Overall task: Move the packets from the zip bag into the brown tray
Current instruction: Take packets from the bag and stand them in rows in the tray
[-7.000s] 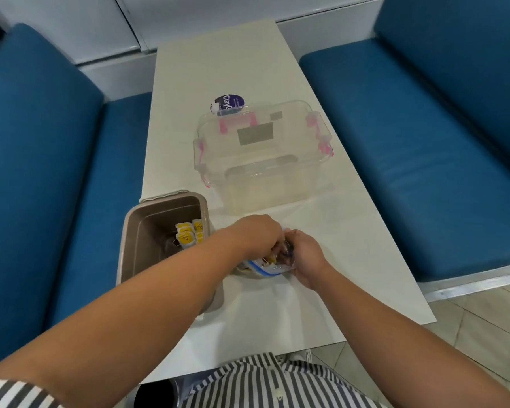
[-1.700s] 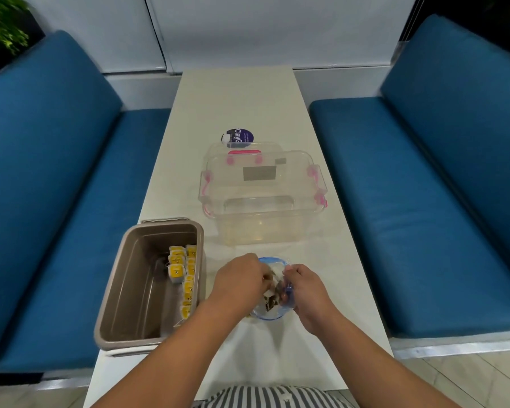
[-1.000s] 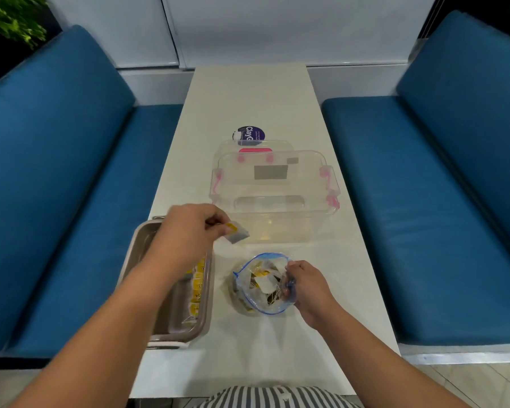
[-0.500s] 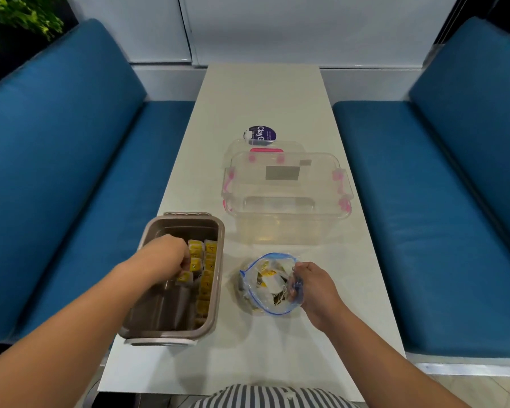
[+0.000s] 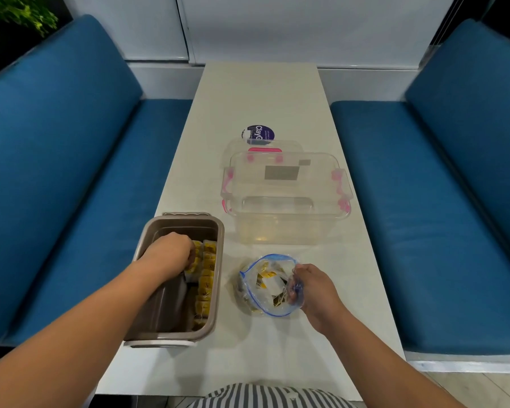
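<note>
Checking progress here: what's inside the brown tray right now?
Yellow packets stand in rows along the right wall of the brown tray, and the left hand reaches in among them. The hand covers the packets under it, so whether it grips one is hidden.

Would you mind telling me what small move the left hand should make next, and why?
Probably let go and lift the left hand out of the brown tray, back toward the zip bag. Its curled fingers are down at the row of packets along the tray's right wall, while the right hand pinches the bag's mouth open, with packets inside.
</note>
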A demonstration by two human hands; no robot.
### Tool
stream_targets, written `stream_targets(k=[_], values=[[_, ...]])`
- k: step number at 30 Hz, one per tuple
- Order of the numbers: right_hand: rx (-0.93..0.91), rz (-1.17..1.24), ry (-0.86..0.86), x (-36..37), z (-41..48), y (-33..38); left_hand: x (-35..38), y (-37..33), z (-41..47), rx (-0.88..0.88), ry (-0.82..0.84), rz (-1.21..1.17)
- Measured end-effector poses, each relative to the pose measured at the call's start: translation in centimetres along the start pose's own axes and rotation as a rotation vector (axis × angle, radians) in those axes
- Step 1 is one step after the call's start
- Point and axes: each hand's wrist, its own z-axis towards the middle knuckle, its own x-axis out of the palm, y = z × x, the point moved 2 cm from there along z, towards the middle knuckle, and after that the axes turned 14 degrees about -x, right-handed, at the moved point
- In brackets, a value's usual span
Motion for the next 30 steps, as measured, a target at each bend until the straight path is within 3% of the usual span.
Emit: stream_targets(k=[7, 11, 14, 17, 21, 27, 30], values=[[-0.001, -0.003, 0.012, 0.0, 0.1, 0.0, -0.6, 0.3, -0.4, -0.008, 0.005, -0.057], [0.025, 0.028, 0.002, -0.2, 0.1, -0.2, -3.3, 0.3, -1.7, 0.042, -0.160, -0.104], [0.026, 0.023, 0.007, -0.2, 0.0, -0.2, -5.9, -1.2, -4.4, 0.096, -0.284, -0.354], [0.020, 0.026, 0.022, -0.3, -0.1, -0.1, -7.3, -4.5, -7.3, 0.277, -0.318, -0.473], [0.009, 0.025, 0.032, -0.7, -0.1, -0.2, -5.1, -9.2, -7.8, 0.541, -0.212, -0.255], [0.003, 0.006, 0.062, -0.8, -0.2, -0.3, -0.3, -13.1, -6.3, 0.633, -0.037, 0.178], [0.013, 0.008, 0.061, -0.9, 0.0, -0.3, 0.4, -13.6, -6.3, 0.644, -0.050, 0.216]])
